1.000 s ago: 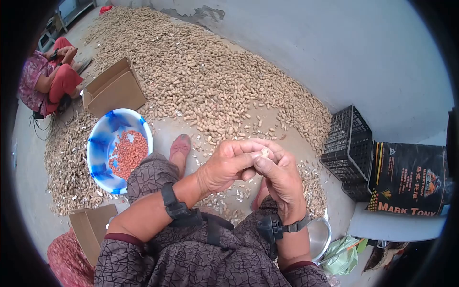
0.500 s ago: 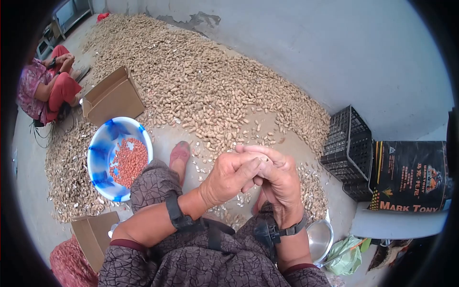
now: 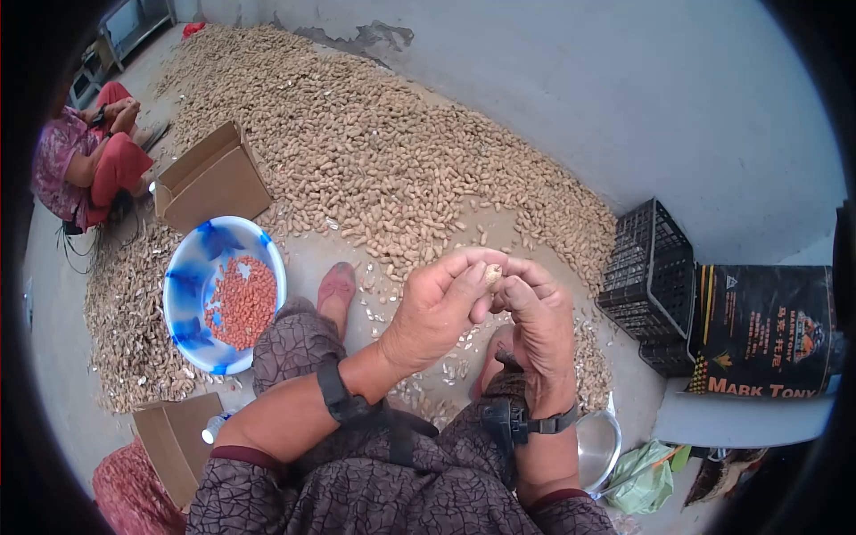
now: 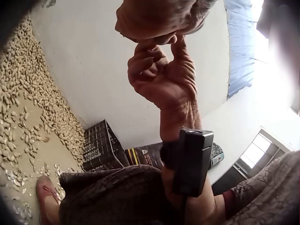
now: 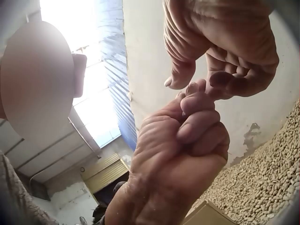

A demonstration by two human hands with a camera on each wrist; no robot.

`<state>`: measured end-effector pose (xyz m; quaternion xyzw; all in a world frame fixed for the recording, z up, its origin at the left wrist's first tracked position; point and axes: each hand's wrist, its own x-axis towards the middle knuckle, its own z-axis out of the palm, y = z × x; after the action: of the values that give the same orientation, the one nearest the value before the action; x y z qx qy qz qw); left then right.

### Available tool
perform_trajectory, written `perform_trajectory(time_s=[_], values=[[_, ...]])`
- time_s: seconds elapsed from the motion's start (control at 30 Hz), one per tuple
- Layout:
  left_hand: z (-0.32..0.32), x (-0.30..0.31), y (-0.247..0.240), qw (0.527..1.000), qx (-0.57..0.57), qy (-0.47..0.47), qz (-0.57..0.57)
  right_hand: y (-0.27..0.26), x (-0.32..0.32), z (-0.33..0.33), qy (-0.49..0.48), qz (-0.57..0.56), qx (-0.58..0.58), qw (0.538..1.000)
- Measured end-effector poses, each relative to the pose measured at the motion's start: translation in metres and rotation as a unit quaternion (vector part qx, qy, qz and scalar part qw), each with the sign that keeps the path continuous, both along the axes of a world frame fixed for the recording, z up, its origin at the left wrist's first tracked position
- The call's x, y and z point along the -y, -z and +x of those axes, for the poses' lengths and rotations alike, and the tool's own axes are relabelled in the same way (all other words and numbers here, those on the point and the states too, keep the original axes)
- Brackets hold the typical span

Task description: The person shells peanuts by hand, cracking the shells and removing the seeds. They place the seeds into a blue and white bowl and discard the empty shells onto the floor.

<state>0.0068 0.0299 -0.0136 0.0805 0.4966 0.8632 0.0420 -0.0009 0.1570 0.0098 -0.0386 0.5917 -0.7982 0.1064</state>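
Observation:
In the head view, both hands meet above the lap. My left hand [image 3: 435, 308] pinches a pale peanut [image 3: 492, 275], still in its shell, between thumb and fingers. My right hand [image 3: 540, 325] is close against its right side, with the fingers bent and touching the left fingertips. Seen from the right wrist, the right thumb [image 5: 182, 74] stands apart from its own fingers, while the left hand [image 5: 180, 145] is curled below. A blue-and-white basin [image 3: 185, 299] with red shelled peanuts [image 3: 241, 303] stands beside the left knee.
A large heap of unshelled peanuts [image 3: 357, 143] spreads along the wall. Around it are a cardboard box [image 3: 218, 183], black crates [image 3: 646, 267], a black printed bag [image 3: 762, 330] and a metal bowl [image 3: 599, 446]. Another person [image 3: 89, 160] sits at far left.
The hands first hold a pale piece at the fingertips, then close together over it. Now they have drawn slightly apart, and a peanut shows in the left fingers.

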Motion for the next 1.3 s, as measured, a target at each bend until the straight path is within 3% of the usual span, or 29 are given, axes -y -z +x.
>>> perform_trajectory(time_s=[0.03, 0.1, 0.2, 0.3, 0.5, 0.57, 0.67, 0.73, 0.77, 0.83, 0.9, 0.97, 1.17, 1.23, 1.27, 1.3], values=[[0.000, -0.002, 0.001, 1.000, 0.004, 0.000, 0.000, 0.000, 0.000, 0.000, 0.031, 0.063, 0.001, 0.998], [0.001, -0.005, 0.003, 0.980, -0.123, -0.078, -0.135, -0.004, 0.005, -0.001, 0.027, 0.053, 0.007, 0.998], [-0.002, -0.002, 0.003, 0.961, -0.137, -0.121, -0.206, -0.001, 0.008, -0.003, 0.023, 0.052, 0.016, 0.998], [-0.003, -0.005, 0.004, 0.963, -0.112, -0.139, -0.202, 0.001, 0.014, -0.005, 0.027, 0.034, 0.005, 0.999], [-0.006, -0.012, 0.006, 0.982, -0.014, -0.146, -0.122, 0.010, 0.025, -0.007, 0.075, 0.008, -0.052, 0.996], [-0.006, -0.012, 0.007, 0.984, 0.008, -0.150, -0.092, 0.012, 0.027, -0.005, 0.093, 0.048, -0.038, 0.994], [-0.010, -0.008, 0.008, 0.992, 0.068, -0.106, 0.009, 0.013, 0.030, -0.004, 0.093, 0.035, -0.041, 0.994], [-0.012, -0.003, 0.006, 0.978, 0.132, -0.038, 0.156, 0.013, 0.030, -0.003, 0.092, 0.017, -0.042, 0.995], [-0.012, 0.001, 0.006, 0.978, 0.129, -0.039, 0.157, 0.014, 0.030, -0.003, 0.096, 0.006, -0.042, 0.994], [-0.012, 0.008, 0.003, 0.964, 0.142, 0.054, 0.217, 0.016, 0.026, -0.004, 0.096, -0.006, -0.047, 0.994], [-0.011, 0.010, 0.001, 0.963, 0.127, 0.074, 0.227, 0.017, 0.019, -0.006, 0.060, -0.111, 0.007, 0.992], [-0.010, 0.010, 0.001, 0.960, 0.113, 0.093, 0.239, 0.010, 0.018, -0.004, 0.073, -0.089, 0.015, 0.993], [-0.007, 0.004, 0.001, 0.973, 0.107, 0.077, 0.191, 0.005, 0.015, -0.001, 0.031, 0.008, 0.025, 0.999], [-0.010, 0.000, 0.002, 0.988, 0.127, 0.008, 0.087, 0.005, 0.010, -0.001, 0.044, 0.008, 0.028, 0.999], [-0.012, 0.002, 0.004, 0.988, 0.127, 0.009, 0.086, 0.005, 0.008, -0.002, 0.055, 0.007, 0.031, 0.998], [-0.015, 0.004, 0.008, 0.996, 0.088, -0.003, 0.004, 0.004, 0.007, -0.002, 0.055, 0.007, 0.031, 0.998]])
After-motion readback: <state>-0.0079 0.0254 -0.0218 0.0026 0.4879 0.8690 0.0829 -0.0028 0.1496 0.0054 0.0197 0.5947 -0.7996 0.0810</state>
